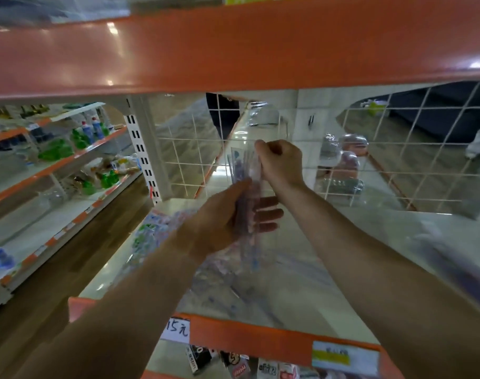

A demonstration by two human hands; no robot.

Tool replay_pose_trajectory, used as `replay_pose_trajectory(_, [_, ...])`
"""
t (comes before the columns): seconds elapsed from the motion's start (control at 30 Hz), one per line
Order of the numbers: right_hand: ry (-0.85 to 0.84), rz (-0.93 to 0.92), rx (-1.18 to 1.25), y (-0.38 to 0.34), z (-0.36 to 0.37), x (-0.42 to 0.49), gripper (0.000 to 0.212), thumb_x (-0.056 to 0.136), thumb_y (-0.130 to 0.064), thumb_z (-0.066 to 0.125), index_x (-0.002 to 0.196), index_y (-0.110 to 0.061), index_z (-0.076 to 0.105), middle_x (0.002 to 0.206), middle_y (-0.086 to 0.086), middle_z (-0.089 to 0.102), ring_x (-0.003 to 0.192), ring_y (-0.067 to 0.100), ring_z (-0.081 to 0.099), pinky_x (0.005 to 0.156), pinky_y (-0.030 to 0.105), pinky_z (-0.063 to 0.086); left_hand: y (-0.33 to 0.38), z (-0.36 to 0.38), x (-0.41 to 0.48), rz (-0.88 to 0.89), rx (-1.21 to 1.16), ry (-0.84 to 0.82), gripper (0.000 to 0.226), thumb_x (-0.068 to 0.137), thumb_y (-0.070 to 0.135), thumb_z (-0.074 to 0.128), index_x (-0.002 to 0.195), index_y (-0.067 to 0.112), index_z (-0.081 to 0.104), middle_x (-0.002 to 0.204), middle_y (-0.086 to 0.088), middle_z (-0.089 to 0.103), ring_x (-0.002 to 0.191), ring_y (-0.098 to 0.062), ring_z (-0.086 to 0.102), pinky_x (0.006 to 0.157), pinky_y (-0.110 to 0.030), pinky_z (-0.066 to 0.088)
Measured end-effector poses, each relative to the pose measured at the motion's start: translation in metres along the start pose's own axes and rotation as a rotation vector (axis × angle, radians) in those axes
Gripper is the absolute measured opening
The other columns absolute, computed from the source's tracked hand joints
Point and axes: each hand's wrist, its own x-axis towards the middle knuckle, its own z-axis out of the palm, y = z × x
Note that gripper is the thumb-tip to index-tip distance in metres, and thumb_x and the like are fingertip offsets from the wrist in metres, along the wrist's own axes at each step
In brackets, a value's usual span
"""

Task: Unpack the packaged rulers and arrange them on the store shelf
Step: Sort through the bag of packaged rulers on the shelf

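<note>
Left hand (222, 217) and right hand (282, 160) grip clear, purplish ruler pack (245, 166).

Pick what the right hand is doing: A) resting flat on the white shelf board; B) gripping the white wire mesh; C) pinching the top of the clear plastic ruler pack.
C: the right hand pinches the top of the clear plastic ruler pack, while the left hand grips its middle.
</note>
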Motion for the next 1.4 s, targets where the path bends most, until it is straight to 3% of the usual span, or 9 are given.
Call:
replay_pose_trajectory(0.13, [0.032,0.128,-0.031,0.014,-0.036,-0.002,0.032,0.086,-0.032,0.059,0.063,-0.011,0.053,0.061,0.003,0.054,0.057,0.015,0.051,0.056,0.022,0.042,-0.022,0.035,0.009,-0.032,0.142,0.010,0.008,0.095,0.012,0.050,0.087,0.010,0.054,0.075,-0.012,0.061,0.055,-0.019,0.059,0.052,-0.028,0.052])
replay_pose_trajectory(0.27, [-0.159,0.357,-0.137,0.024,-0.103,-0.030,0.062,0.078,-0.064,0.052,0.111,-0.012,0.059,0.103,0.004,0.065,0.089,0.016,0.065,0.075,0.032,0.055,-0.042,0.075,0.027,0.061,0.388,0.167,0.013,0.091,0.000,0.050,0.083,0.011,0.054,0.060,-0.007,0.052,0.046,-0.017,0.048,0.044,-0.025,0.042])
replay_pose_trajectory(0.37, [-0.287,0.432,-0.138,0.033,-0.141,-0.067,0.042,0.086,-0.051,0.056,0.105,-0.014,0.060,0.077,0.007,0.067,0.062,0.020,0.065,0.058,0.030,0.053,-0.071,0.116,0.039,0.126,0.851,0.051,0.014,0.094,0.005,0.048,0.084,0.013,0.053,0.051,0.000,0.057,0.047,-0.014,0.052,0.047,-0.027,0.044])
replay_pose_trajectory(0.57, [-0.043,0.484,-0.017,0.045,-0.238,-0.070,0.026,0.095,-0.013,0.050,0.071,-0.007,0.058,0.062,0.006,0.058,0.065,0.020,0.058,0.064,0.029,0.047,-0.088,0.182,0.041,0.037,1.051,-0.428,0.036,0.087,0.018,0.063,0.121,0.022,0.053,0.114,-0.003,0.065,0.105,-0.016,0.063,0.087,-0.035,0.054])
replay_pose_trajectory(0.7, [-0.088,0.433,-0.628,0.049,-0.272,-0.052,0.027,0.092,-0.013,0.050,0.065,-0.010,0.051,0.065,0.005,0.054,0.063,0.020,0.055,0.056,0.025,0.038,-0.077,0.179,0.044,0.063,1.144,-0.315,0.021,0.090,0.022,0.059,0.111,0.025,0.060,0.112,-0.007,0.068,0.101,-0.019,0.065,0.086,-0.034,0.053])
replay_pose_trajectory(0.83, [-0.119,0.384,-1.202,0.063,-0.297,-0.042,0.019,0.087,-0.019,0.051,0.093,-0.003,0.059,0.093,0.014,0.062,0.081,0.030,0.058,0.062,0.026,0.040,-0.054,0.137,0.048,0.120,1.423,-0.146,0.022,0.089,0.017,0.058,0.105,0.006,0.068,0.095,-0.003,0.067,0.085,-0.018,0.063,0.074,-0.025,0.049])
replay_pose_trajectory(1.0, [-0.325,0.354,-1.310,0.071,-0.304,-0.050,0.061,0.090,-0.063,0.039,0.117,-0.012,0.059,0.114,0.012,0.059,0.106,0.029,0.055,0.088,0.028,0.040,-0.059,0.084,0.038,0.020,1.871,-0.136,0.029,0.087,0.016,0.058,0.115,0.012,0.067,0.121,-0.003,0.064,0.112,-0.022,0.058,0.092,-0.024,0.045])
replay_pose_trajectory(1.23, [-0.258,0.627,-1.181,0.065,-0.314,-0.053,0.057,0.091,-0.051,0.051,0.113,0.001,0.059,0.098,0.016,0.058,0.080,0.025,0.056,0.055,0.028,0.044,-0.076,0.058,0.028,0.053,2.068,-0.081,0.036,0.083,0.028,0.061,0.118,0.022,0.057,0.125,-0.004,0.054,0.116,-0.024,0.050,0.095,-0.033,0.041])
replay_pose_trajectory(1.4, [-0.097,0.221,-1.332,0.041,-0.278,-0.069,0.047,0.092,-0.050,0.047,0.119,-0.012,0.059,0.119,0.012,0.061,0.107,0.029,0.058,0.088,0.034,0.043,-0.072,0.050,0.016,0.031,2.025,-0.113,0.030,0.082,0.027,0.063,0.111,0.021,0.058,0.117,-0.001,0.053,0.110,-0.021,0.051,0.089,-0.030,0.041])
